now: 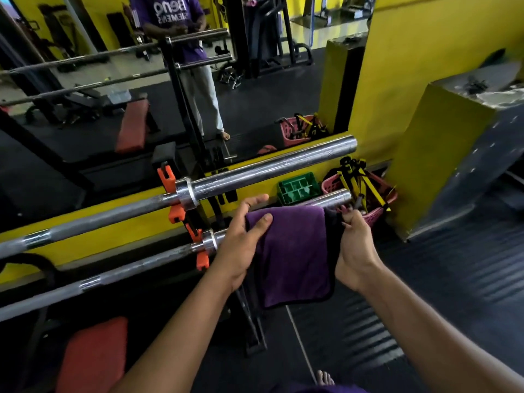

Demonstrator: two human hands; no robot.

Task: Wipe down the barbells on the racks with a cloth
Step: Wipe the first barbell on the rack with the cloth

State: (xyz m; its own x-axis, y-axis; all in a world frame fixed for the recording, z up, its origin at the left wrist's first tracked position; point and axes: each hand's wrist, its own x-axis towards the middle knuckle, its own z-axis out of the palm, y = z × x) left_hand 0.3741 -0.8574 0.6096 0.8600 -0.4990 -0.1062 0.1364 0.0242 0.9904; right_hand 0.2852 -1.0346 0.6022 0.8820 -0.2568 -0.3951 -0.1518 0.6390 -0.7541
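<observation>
Purple cloth (295,251) hangs over the lower barbell's sleeve (331,197), left hand (241,245) pinching its left edge, right hand (355,248) pinching its right edge.

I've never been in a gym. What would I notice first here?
Probably the purple cloth in the middle, draped over the lower barbell and held by the left hand and right hand. Above it, the shiny upper barbell sits on orange hooks, against a yellow wall.
</observation>
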